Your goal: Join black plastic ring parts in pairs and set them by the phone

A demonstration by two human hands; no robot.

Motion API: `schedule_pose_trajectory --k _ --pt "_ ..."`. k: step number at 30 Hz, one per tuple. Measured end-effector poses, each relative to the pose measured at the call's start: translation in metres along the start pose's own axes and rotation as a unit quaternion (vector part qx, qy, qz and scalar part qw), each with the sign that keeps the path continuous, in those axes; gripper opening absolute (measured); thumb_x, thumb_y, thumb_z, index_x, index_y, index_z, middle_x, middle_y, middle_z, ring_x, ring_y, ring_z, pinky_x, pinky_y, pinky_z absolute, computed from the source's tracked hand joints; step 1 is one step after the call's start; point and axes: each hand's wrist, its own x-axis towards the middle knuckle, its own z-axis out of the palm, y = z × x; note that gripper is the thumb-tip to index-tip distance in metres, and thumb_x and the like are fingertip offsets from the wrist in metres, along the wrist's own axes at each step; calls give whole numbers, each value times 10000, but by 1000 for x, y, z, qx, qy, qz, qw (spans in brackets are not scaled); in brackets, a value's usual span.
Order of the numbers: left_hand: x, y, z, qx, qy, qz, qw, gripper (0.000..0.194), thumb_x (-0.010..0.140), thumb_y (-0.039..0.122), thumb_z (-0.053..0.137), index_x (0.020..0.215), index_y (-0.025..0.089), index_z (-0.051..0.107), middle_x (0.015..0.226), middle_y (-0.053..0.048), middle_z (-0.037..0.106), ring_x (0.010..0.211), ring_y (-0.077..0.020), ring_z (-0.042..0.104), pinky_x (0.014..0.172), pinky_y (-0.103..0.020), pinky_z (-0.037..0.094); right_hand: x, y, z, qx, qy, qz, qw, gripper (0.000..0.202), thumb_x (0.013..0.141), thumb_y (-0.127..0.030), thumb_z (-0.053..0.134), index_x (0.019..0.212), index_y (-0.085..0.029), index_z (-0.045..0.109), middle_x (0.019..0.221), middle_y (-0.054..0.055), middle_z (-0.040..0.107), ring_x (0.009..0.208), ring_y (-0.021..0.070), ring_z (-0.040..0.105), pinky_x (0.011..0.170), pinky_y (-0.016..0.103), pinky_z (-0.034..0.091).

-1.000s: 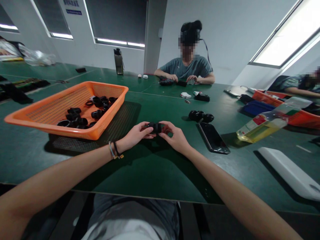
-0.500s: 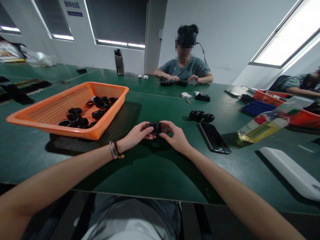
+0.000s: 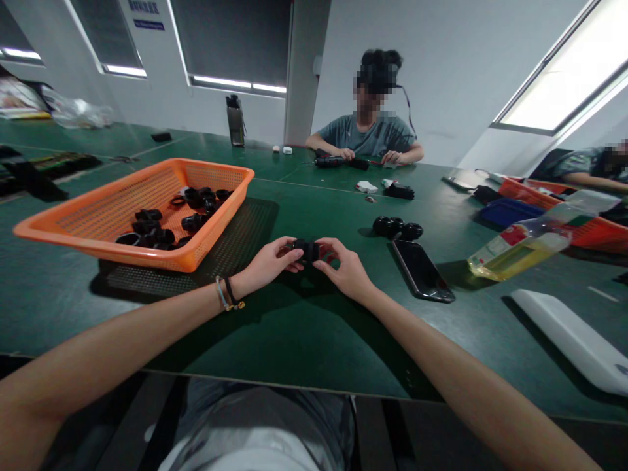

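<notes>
Setting: assembly workroom. A long green-topped desk (image 3: 294, 327) ran through the room, carrying an orange mesh basket (image 3: 147, 196) of small black plastic parts (image 3: 152, 232). A co-worker (image 3: 373, 127) sat opposite handling similar parts. More orange bins (image 3: 579, 226) stood at the right; plain grey walls, blinded windows.

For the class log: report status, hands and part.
Left hand and right hand both grip small black plastic fitting above green table. Orange mesh basket left, apart. Nothing obstructing.
</notes>
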Motion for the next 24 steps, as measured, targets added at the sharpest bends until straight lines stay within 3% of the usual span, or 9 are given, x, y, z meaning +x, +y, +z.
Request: schedule_pose_trajectory --k 15,24 --pt "-6 3 -6 171 -15 65 983 213 783 292 547 929 137 538 625 27 568 477 -73 507 456 -177 412 -1 -2 1 0 -23 3 1000 302 749 -197 585 1043 -205 517 835 19 629 763 155 605 715 318 489" --pt "-5 -1 -6 186 -17 66 980 205 774 308 536 898 146 520 559 52 501 478 -81 483 467 -186 395 -1 -2 1 -6 -29 3 1000 278 762 -208 576 1036 -213 532 836 18 635 767 158 610 701 311 491"
